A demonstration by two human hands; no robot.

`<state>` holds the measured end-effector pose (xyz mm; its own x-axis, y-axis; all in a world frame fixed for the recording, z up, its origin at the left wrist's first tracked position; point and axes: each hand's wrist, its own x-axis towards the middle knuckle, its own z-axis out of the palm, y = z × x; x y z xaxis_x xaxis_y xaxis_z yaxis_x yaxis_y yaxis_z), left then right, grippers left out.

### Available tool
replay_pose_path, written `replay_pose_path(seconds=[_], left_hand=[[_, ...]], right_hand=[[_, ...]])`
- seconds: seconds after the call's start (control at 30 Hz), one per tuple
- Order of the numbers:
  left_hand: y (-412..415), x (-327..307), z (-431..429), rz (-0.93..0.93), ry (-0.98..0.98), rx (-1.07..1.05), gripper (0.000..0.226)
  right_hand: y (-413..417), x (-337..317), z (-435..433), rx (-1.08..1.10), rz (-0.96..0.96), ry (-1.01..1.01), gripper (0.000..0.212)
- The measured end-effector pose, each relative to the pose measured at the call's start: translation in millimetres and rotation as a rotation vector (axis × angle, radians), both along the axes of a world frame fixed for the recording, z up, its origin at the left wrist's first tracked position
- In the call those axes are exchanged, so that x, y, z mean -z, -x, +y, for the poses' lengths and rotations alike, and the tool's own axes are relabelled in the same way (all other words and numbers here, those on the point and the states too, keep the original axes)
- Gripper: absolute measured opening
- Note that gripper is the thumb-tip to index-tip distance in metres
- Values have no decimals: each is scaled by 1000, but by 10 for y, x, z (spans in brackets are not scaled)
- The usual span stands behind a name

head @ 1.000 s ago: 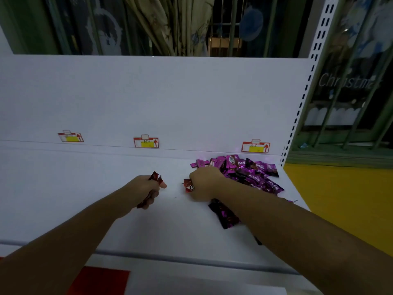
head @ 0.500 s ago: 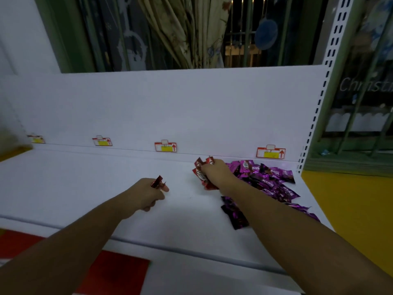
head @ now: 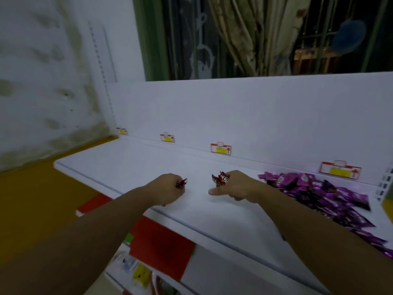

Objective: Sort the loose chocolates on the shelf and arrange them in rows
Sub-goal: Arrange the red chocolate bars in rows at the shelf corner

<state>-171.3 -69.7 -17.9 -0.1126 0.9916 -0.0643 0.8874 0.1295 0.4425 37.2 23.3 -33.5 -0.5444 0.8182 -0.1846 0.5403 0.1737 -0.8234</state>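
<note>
Now the person is pulling both hands away from the heap of purple-wrapped chocolates (head: pixel 323 194), which is lying loose and unsorted at the right end of the white shelf (head: pixel 131 167). A second ago the right hand (head: pixel 239 185) was working at the heap's near edge; now it is standing clear of it, gripping a small bunch of red-wrapped chocolates (head: pixel 220 179) between thumb and curled fingers, with one finger sticking out straight underneath. The left hand (head: pixel 169 189) is closing round a red-wrapped chocolate (head: pixel 181 183) of its own, whose end is poking out past the knuckles; whether it is holding more than one is hard to tell. Both hands are hovering just above the bare middle of the shelf, near each other but apart, and the view is swinging leftward with them, bringing more of the shelf's left end and another price tag (head: pixel 220 148) on the back panel into sight. That is suggesting the red ones are being separated from the purple ones and carried to a fresh spot, probably to begin a row there. No row is showing yet, so the sorting is looking to be at an early stage, with most of the heap not yet touched.
</note>
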Motion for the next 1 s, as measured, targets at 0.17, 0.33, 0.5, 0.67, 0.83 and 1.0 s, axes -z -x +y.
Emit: replay_pose_path(seconds=[0.17, 0.33, 0.5, 0.67, 0.83, 1.0], left_hand=[[371, -5, -169, 477, 37, 76, 17], [960, 4, -264, 471, 5, 55, 16], [1620, -6, -321, 475, -35, 50, 18], [2257, 8, -323, 483, -67, 18, 18], [2698, 53, -238, 472, -54, -13, 21], [3105, 58, -84, 432, -69, -56, 18]], right_hand=[[448, 109, -141, -147, -472, -524, 11], [964, 154, -236, -217, -621, -641, 13], [1622, 98, -290, -237, -616, -683, 21], [2329, 40, -371, -285, -626, -735, 18], [2920, 98, -403, -359, -665, -801, 17], [3425, 78, -179, -398, -626, -857, 19]])
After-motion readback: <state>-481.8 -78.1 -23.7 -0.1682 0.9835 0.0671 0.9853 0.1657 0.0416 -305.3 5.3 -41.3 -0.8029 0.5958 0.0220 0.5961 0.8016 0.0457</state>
